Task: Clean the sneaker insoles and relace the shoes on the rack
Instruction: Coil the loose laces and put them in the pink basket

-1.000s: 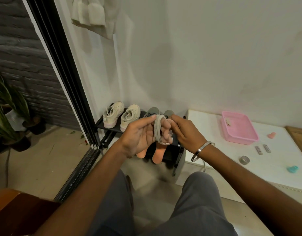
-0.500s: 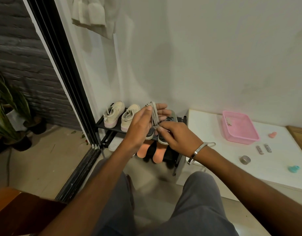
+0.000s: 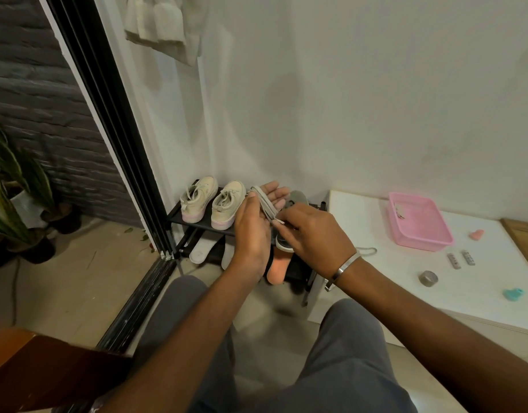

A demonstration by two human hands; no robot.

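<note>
A grey shoelace [image 3: 264, 204] is wound in loops across my left hand [image 3: 255, 225], whose fingers are held straight with the thumb laid against the loops. My right hand [image 3: 312, 234] pinches the lace's white-tipped end near my left palm. Behind my hands a black shoe rack [image 3: 194, 223] carries a pair of cream sneakers with pink soles [image 3: 213, 202] and a grey shoe [image 3: 298, 198], largely hidden. An orange insole [image 3: 276, 271] and white insoles [image 3: 201, 250] stick out from the lower shelf.
To the right, a low white table [image 3: 376, 281] holds a pink tray [image 3: 417, 222], another lace end [image 3: 367, 251], a tape roll [image 3: 428, 278], two small grey items and a teal clip. Left are a black sliding-door frame [image 3: 114, 138] and potted plants.
My hands have risen and moved forward toward the rack. The left hand's fingers have straightened with the lace loops across them, and the right hand now pinches the lace tip.
</note>
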